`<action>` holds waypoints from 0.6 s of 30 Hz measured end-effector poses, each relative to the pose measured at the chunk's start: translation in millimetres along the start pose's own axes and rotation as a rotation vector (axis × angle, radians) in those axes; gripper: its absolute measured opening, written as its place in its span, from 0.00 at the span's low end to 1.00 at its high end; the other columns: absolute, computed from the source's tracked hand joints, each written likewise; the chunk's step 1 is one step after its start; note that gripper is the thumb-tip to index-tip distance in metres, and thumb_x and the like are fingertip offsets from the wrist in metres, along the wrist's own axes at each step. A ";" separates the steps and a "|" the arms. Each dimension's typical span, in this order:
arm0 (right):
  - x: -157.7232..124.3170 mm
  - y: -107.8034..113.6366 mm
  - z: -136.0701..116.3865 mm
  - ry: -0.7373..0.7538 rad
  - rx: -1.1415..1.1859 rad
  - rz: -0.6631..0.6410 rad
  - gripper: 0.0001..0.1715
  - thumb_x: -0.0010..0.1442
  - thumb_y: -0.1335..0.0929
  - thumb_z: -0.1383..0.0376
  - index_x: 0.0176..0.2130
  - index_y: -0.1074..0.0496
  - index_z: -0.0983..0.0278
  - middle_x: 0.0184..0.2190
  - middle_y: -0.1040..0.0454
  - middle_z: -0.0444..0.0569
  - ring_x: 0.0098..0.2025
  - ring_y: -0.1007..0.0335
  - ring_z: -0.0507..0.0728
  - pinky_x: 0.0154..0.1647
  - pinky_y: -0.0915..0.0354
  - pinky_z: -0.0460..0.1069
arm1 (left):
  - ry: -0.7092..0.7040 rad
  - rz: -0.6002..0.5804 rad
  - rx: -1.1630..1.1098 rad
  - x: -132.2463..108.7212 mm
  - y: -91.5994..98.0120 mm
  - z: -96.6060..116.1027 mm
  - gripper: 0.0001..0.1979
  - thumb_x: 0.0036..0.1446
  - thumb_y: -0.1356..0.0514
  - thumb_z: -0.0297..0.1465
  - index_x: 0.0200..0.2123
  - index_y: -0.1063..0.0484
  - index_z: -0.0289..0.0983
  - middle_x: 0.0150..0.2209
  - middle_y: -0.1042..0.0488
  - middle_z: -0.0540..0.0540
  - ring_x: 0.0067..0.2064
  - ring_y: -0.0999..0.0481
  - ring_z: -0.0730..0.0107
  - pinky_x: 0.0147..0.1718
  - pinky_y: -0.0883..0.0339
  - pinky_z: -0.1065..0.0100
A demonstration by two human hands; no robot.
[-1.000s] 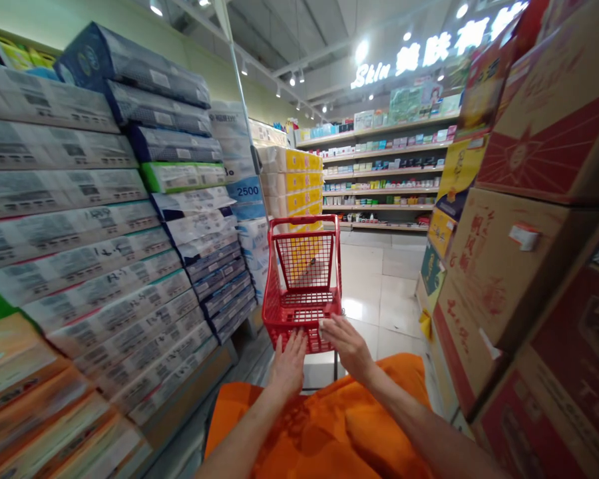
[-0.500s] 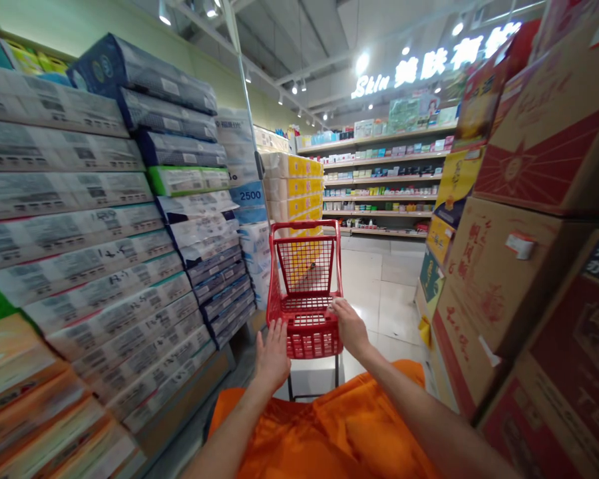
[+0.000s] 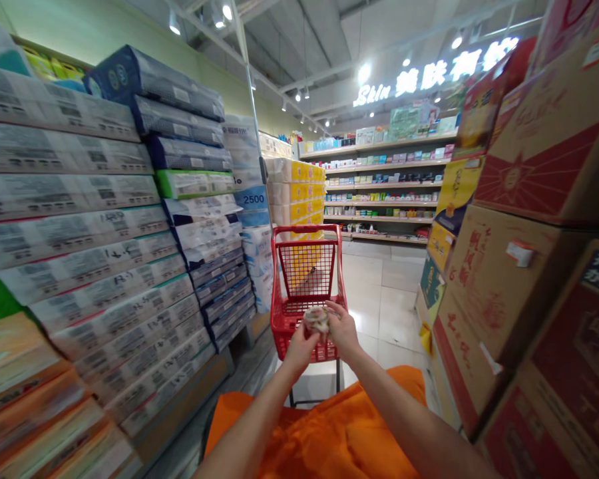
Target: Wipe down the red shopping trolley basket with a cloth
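Observation:
Both of my hands meet over the near end of a red shopping cart [image 3: 280,326]. Between them is a crumpled, pale, patterned bundle that looks like a cloth [image 3: 316,319]. My left hand [image 3: 299,349] grips its lower left side, thumb and fingers closed. My right hand [image 3: 343,334] pinches the bundle from the right. The cart stands upright on thin dark legs, its red mesh back raised, and my hands hide part of its near basket. Orange clothing [image 3: 329,432] covers my lap below.
Tall stacks of wrapped paper packs [image 3: 80,193] line the left side. On the right, cardboard cartons [image 3: 494,266] are piled high. Yellow packs [image 3: 299,193] stand beyond the cart, and stocked shelves [image 3: 379,216] cross the back. Pale floor tiles [image 3: 369,299] run between.
My left hand has come from the cart's left edge to the cloth, losing its spread. My right hand has drawn the pale bundle inward, off the cart's right side. The view shifted slightly.

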State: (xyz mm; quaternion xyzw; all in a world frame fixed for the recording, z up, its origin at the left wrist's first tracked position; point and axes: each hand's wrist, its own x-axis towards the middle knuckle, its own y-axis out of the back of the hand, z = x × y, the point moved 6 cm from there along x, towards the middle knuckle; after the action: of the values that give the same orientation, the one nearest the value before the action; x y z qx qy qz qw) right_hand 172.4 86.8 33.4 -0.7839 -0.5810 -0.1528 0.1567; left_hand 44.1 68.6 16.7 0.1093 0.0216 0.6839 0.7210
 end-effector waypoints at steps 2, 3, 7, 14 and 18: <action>-3.9 2.8 -1.8 0.071 -0.050 0.069 0.19 0.53 0.42 0.68 0.44 0.31 0.67 0.35 0.25 0.52 0.33 0.28 0.55 0.32 0.29 0.49 | 0.119 -0.026 -0.235 2.2 -13.1 -6.5 0.15 0.45 0.43 0.26 0.40 0.32 0.33 0.38 0.25 0.43 0.39 0.26 0.66 0.40 0.33 0.65; -8.9 1.8 -4.9 0.150 -0.113 0.086 0.19 0.54 0.42 0.68 0.43 0.31 0.66 0.38 0.26 0.53 0.37 0.28 0.56 0.37 0.30 0.51 | 0.152 -0.018 -0.273 1.4 -16.0 -9.2 0.14 0.44 0.42 0.27 0.38 0.31 0.32 0.35 0.24 0.43 0.36 0.25 0.66 0.37 0.32 0.66; -39.6 -16.7 -9.2 0.423 -0.427 -0.047 0.20 0.54 0.39 0.66 0.48 0.33 0.64 0.53 0.37 0.56 0.54 0.41 0.60 0.53 0.41 0.57 | 0.156 -0.029 -0.291 -11.8 -13.5 -13.3 0.13 0.43 0.42 0.26 0.36 0.29 0.33 0.34 0.24 0.44 0.37 0.26 0.66 0.36 0.33 0.68; -40.5 -5.2 -7.6 0.637 -0.657 -0.272 0.25 0.57 0.42 0.72 0.54 0.39 0.62 0.56 0.42 0.52 0.58 0.48 0.57 0.55 0.42 0.55 | 0.118 -0.159 0.167 -20.0 15.2 -11.9 0.23 0.40 0.51 0.18 0.41 0.29 0.35 0.41 0.25 0.44 0.44 0.28 0.67 0.44 0.36 0.63; -15.5 10.0 -3.4 0.580 -0.875 0.009 0.24 0.57 0.44 0.75 0.50 0.35 0.62 0.54 0.39 0.55 0.60 0.54 0.62 0.55 0.48 0.64 | -0.034 0.063 0.648 -7.1 49.1 -1.6 0.30 0.42 0.52 0.17 0.52 0.39 0.34 0.59 0.43 0.41 0.61 0.50 0.63 0.58 0.58 0.54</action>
State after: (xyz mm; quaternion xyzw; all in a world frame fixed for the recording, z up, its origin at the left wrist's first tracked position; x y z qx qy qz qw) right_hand 177.4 69.2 29.3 -0.7040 -0.3922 -0.5913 -0.0303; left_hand -4.8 63.7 23.5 0.3449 0.2225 0.6617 0.6274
